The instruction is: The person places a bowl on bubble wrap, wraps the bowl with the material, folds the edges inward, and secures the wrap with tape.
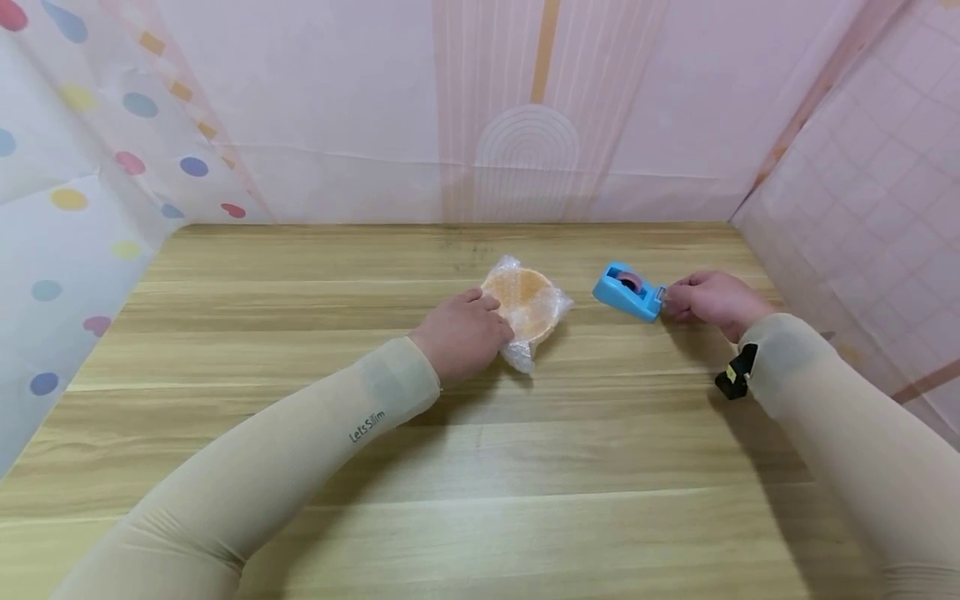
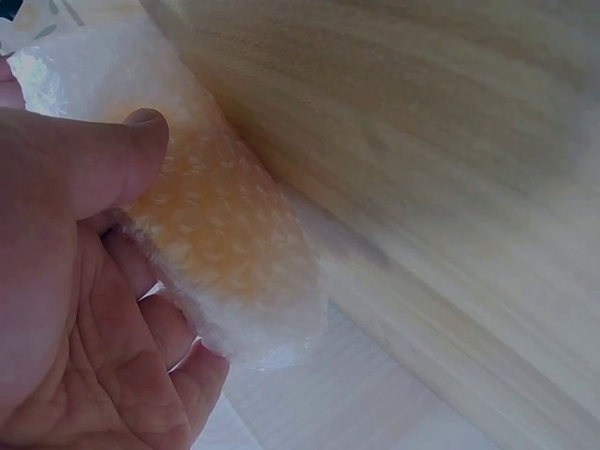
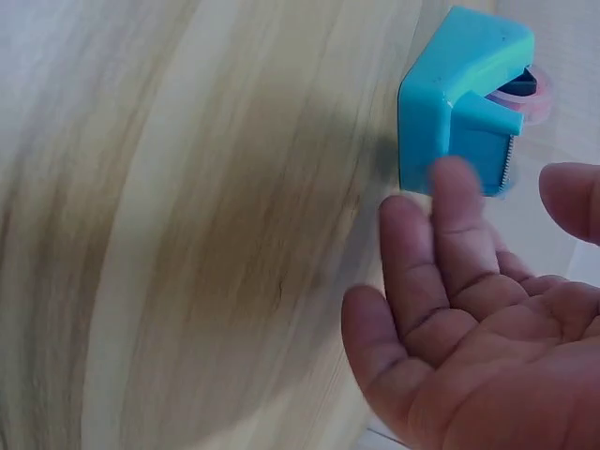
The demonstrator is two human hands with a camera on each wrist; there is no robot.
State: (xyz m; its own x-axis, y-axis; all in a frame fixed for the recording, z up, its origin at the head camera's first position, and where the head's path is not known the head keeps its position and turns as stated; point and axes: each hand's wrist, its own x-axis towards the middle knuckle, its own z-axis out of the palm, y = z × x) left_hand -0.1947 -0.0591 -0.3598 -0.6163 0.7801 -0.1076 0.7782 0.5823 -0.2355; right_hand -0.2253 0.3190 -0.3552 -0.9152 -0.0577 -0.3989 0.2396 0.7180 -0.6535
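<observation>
A round orange dish-like item in clear bubble wrap point(image 1: 534, 310) lies at mid-table, the wrap's corners sticking out around it. My left hand point(image 1: 467, 335) grips its left side. In the left wrist view the thumb point(image 2: 141, 155) lies on top of the wrap and the other fingers reach beneath. To the right stands a blue tape dispenser point(image 1: 627, 292) with a pinkish roll of tape point(image 1: 630, 282). My right hand point(image 1: 708, 302) is at its toothed cutter end. The right wrist view shows a gap between thumb and fingers; whether a fingertip touches the dispenser, I cannot tell.
The wood-grain table point(image 1: 480, 517) reaches back to a pale pink patterned backdrop point(image 1: 337, 108). A dotted backdrop point(image 1: 67, 250) borders the left side and a grid-patterned one point(image 1: 885, 167) the right. A black device point(image 1: 738, 375) is strapped at the right wrist.
</observation>
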